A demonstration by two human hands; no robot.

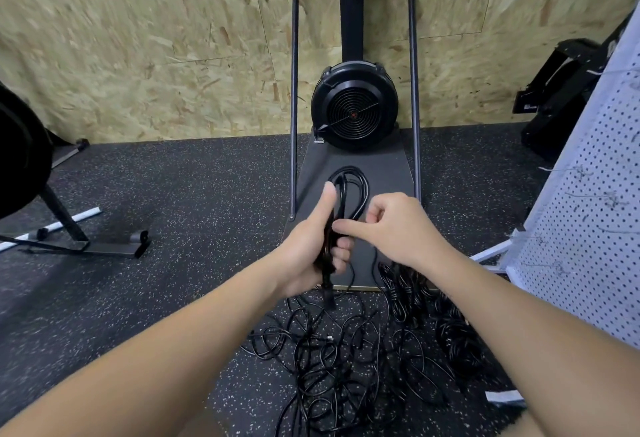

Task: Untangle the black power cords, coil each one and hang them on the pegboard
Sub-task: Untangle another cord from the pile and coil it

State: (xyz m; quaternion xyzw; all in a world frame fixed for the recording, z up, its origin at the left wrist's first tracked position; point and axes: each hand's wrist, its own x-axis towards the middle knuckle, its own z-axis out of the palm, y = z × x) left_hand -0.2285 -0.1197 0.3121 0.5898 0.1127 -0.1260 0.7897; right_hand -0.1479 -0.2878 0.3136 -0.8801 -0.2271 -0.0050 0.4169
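A looped black power cord [349, 191] is gripped upright in the left hand [311, 246], fingers curled round it. The right hand [398, 229] pinches a strand beside it. Tangled cords [346, 360] lie on the floor below; the pegboard [588, 211] stands at right.

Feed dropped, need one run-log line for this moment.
left hand: grips coiled cord | right hand: pinching coil strand | tangled cords: on floor | pegboard: no cords visible
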